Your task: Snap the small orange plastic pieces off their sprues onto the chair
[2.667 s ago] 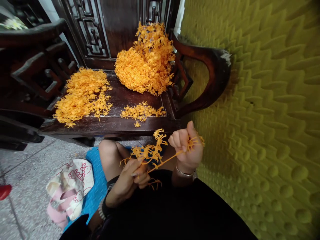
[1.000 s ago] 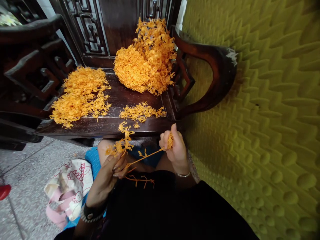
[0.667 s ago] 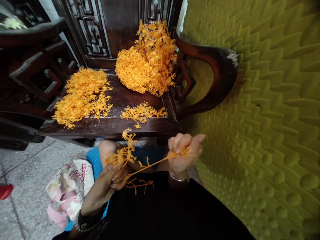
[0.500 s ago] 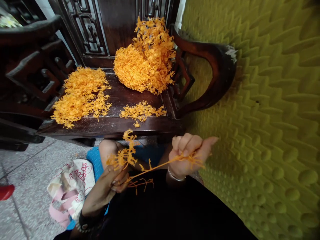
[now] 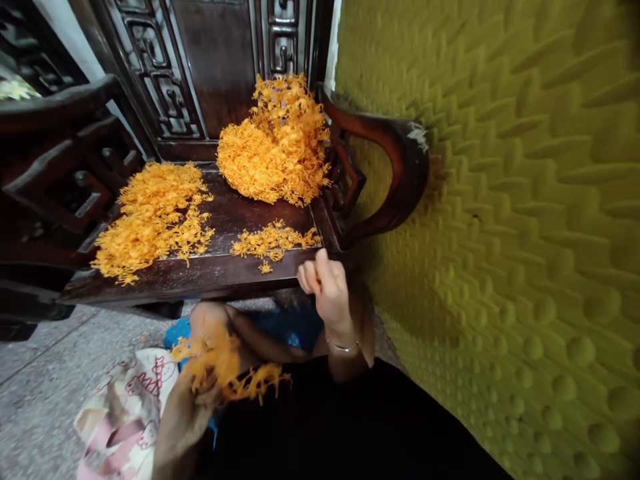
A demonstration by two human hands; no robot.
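My left hand (image 5: 193, 410), low in the head view, is closed on a bunch of orange plastic flower sprigs (image 5: 220, 360), blurred by motion. My right hand (image 5: 327, 287) has its fingers curled in at the front edge of the seat, just below a small scatter of orange pieces (image 5: 275, 240). A hint of orange shows between its fingers, but what it holds is too small to name. A larger spread of orange pieces (image 5: 155, 217) covers the left of the dark wooden seat (image 5: 225, 220). Toward the back right rises a tall orange heap (image 5: 275, 153).
The chair's curved armrest (image 5: 410, 173) stands close to a yellow-green embossed wall (image 5: 500, 233) on the right. A cream bag (image 5: 135, 387) with pink handles lies on the speckled floor (image 5: 50, 387). Something blue (image 5: 290, 327) shows under the legs.
My right hand has parted from the long orange stem and risen toward the seat edge, fingers curled. The left hand has shifted down and left with the sprigs. The view has shifted too.
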